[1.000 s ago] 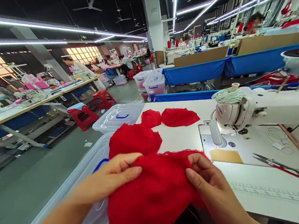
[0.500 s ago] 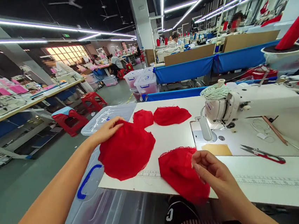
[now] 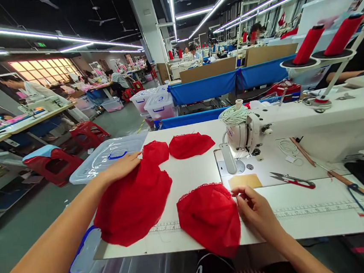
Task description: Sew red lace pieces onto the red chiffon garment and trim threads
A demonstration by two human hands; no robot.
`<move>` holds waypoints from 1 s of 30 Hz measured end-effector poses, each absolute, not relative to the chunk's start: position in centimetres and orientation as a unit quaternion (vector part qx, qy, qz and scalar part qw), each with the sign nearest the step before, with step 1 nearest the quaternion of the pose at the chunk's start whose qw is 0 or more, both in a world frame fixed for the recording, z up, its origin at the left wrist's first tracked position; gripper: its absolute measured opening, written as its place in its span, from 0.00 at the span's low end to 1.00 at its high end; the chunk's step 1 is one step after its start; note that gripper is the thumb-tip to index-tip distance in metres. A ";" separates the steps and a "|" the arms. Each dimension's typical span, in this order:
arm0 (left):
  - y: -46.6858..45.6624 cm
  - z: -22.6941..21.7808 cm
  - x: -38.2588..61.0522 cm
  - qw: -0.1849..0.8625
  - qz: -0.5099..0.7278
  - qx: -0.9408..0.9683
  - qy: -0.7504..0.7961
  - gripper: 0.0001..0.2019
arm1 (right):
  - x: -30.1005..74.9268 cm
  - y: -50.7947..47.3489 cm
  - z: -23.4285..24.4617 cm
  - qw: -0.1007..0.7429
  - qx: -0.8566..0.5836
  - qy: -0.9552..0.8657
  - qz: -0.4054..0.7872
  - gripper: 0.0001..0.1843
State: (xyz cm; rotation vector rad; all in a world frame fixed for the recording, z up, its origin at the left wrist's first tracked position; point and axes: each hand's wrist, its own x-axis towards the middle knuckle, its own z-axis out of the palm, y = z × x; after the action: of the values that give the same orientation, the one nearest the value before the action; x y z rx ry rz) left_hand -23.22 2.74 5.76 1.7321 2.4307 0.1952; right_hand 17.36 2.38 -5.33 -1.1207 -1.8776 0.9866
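Note:
My left hand [image 3: 123, 167], fingers stretched out and together, lies over the upper edge of a large red fabric piece [image 3: 133, 205]. Its fingertips reach the left side of a small red fabric piece [image 3: 155, 152]. My right hand [image 3: 256, 208] pinches the right edge of a red lace-edged fabric piece [image 3: 205, 215], whose lower end hangs over the table's front edge. Another red lace-edged piece [image 3: 191, 145] lies flat farther back, beside the small one. To the right of these stands a white sewing machine [image 3: 243, 135], its needle area lit.
Thread snips [image 3: 293, 180] and a wooden-handled tool [image 3: 349, 182] lie right of the machine bed. A ruler strip [image 3: 320, 209] runs along the table front. Red thread cones [image 3: 309, 45] stand behind. Lidded plastic bins [image 3: 107, 158] flank the table's left side.
The view has turned rightward. My left hand has moved from the large piece's top edge toward the small red piece. My right hand keeps to the lace-edged piece, which lies more spread out.

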 end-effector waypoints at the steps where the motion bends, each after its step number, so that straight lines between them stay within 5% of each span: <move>1: 4.0 6.3 -22.8 0.069 0.064 0.583 0.807 0.21 | 17.2 2.4 -5.4 0.345 -0.436 -0.740 0.379 0.11; 6: 10.6 5.1 -17.9 0.067 0.050 0.615 0.784 0.14 | 17.0 2.2 -5.4 0.300 -0.411 -0.791 0.339 0.11; 16: 15.5 1.5 -13.8 0.111 0.125 0.564 0.808 0.15 | 17.0 2.6 -4.9 0.297 -0.427 -0.786 0.335 0.10; 24: 15.9 4.0 -12.6 0.172 0.381 0.471 0.777 0.15 | 17.1 2.6 -4.7 0.291 -0.427 -0.786 0.340 0.10; 30: 11.3 10.1 -9.2 0.259 0.570 0.445 0.641 0.12 | 17.7 2.1 -5.0 0.356 -0.371 -0.777 0.363 0.08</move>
State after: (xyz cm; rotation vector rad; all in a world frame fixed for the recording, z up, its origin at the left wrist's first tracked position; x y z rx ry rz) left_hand -9.16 11.28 10.10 1.2049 1.7358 1.5436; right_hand 17.72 2.12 -4.96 -0.9592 -2.0056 0.9371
